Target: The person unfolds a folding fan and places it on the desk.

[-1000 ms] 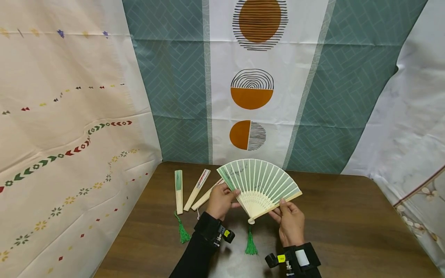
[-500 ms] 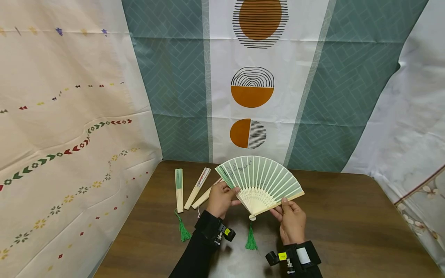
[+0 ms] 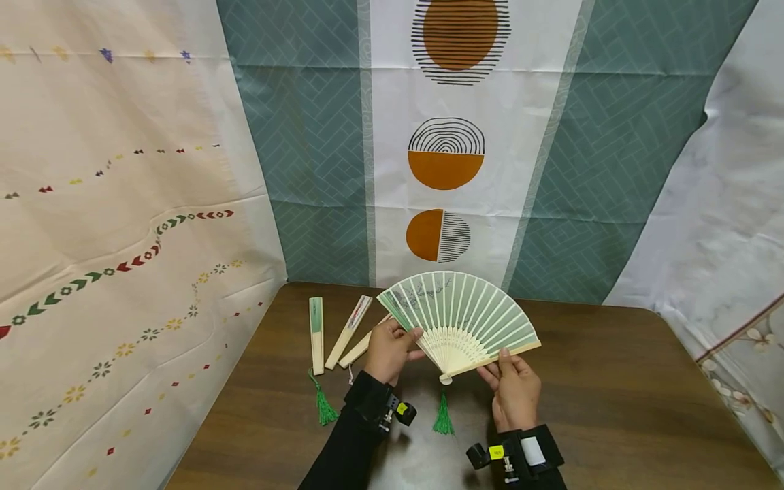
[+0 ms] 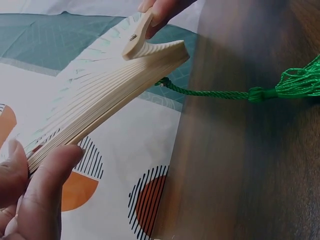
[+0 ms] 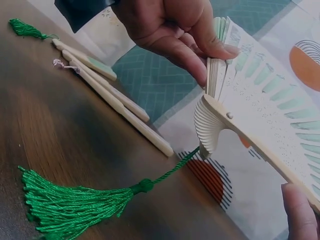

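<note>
**Green fan spread wide between two hands, three more folded at the desk's back left**

The green paper fan is held above the desk, over its middle near the back edge, with its leaf spread into nearly a half circle. Its pivot points down toward the person, and a green tassel hangs from it on a cord, the tuft lying on the wood. The left hand pinches the left outer rib between thumb and curled fingers; the left wrist view shows the slats pressed against those fingertips. The right hand pinches the right outer rib from below, thumb on top, near the lower right edge of the leaf.

As a judgement, the opening of this fan looks close to finished: the ribs stand evenly apart and little fold is left to draw out.

Toward the back left corner of the desk lie three folded fans, side by side and fanning slightly apart, none of them opened; the leftmost trails a second green tassel toward the front edge. Patterned cloth backdrops hang behind and to either side.
</note>
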`<state>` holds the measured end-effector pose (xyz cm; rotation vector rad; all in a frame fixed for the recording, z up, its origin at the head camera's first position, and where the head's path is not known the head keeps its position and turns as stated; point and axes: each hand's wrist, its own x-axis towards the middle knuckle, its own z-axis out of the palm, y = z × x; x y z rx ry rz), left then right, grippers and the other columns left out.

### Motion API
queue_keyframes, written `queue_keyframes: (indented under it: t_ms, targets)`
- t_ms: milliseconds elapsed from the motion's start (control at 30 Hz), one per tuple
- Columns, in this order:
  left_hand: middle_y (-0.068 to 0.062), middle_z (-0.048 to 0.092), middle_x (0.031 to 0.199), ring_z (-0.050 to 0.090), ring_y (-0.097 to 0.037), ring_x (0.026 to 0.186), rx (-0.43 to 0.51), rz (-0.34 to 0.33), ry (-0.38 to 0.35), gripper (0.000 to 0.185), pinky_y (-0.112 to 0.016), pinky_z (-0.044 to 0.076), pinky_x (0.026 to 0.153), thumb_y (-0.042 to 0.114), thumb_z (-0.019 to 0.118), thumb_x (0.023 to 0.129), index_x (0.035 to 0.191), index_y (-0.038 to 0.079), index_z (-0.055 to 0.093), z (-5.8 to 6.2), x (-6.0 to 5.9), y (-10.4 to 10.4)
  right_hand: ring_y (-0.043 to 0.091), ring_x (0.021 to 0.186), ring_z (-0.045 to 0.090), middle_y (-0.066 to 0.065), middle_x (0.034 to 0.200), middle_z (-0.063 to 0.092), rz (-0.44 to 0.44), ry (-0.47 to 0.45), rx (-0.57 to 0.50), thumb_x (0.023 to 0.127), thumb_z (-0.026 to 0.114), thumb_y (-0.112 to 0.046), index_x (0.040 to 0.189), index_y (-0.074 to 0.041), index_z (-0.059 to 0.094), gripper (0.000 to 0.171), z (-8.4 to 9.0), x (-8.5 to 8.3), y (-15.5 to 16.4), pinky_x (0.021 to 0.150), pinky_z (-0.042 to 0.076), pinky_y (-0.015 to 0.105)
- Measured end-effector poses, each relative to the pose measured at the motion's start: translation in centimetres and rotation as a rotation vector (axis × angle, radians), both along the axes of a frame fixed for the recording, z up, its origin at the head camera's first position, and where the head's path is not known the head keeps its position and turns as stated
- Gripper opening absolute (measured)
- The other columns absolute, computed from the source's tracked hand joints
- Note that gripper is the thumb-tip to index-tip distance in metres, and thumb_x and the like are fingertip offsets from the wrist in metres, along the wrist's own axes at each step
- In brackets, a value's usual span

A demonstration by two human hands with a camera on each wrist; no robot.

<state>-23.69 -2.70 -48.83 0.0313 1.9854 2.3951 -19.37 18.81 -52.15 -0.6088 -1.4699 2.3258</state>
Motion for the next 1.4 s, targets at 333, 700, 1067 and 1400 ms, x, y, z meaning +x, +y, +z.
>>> queue_keyframes:
  t_ms: [333,700,1067,1400]
  targets:
    - [-0.011,0.077,0.095,0.08,-0.015,0.09,0.046,0.029,-0.015,0.027,-0.038,0.075,0.079,-0.005,0.071,0.109,0.134,-0.015,0.07,0.0,0.0,0.4,0.008,0.084,0.078,0.0,0.099,0.069,-0.034,0.013,-0.022,0.119,0.06,-0.018,0.107,0.002,0.064,0.024,0.0,0.2,-0.2,0.076,0.071,0.023]
    - [-0.022,0.08,0.108,0.081,-0.018,0.097,0.062,0.055,-0.009,0.029,-0.042,0.075,0.081,-0.006,0.071,0.108,0.136,-0.016,0.07,0.0,-0.1,0.7,0.007,0.085,0.081,-0.001,0.098,0.076,-0.053,0.033,-0.068,0.119,0.059,-0.02,0.12,0.005,0.067,0.027,-0.3,0.1,-0.1,0.077,0.071,0.022]
    - [-0.032,0.078,0.119,0.082,-0.027,0.107,0.084,0.075,0.017,0.032,-0.042,0.075,0.082,-0.006,0.07,0.108,0.139,-0.015,0.07,0.0,0.1,1.0,0.008,0.088,0.082,-0.003,0.101,0.079,-0.075,0.044,-0.111,0.119,0.059,-0.022,0.13,0.006,0.065,0.031,-0.3,0.2,-0.1,0.078,0.071,0.023]
    - [-0.035,0.077,0.124,0.082,-0.034,0.114,0.096,0.096,0.006,0.033,-0.05,0.074,0.089,-0.006,0.07,0.109,0.14,-0.014,0.07,0.0,0.1,1.1,0.01,0.083,0.083,0.0,0.1,0.078,-0.115,0.074,-0.197,0.118,0.06,-0.019,0.109,0.0,0.07,0.023,-0.4,0.1,-0.1,0.076,0.071,0.023]
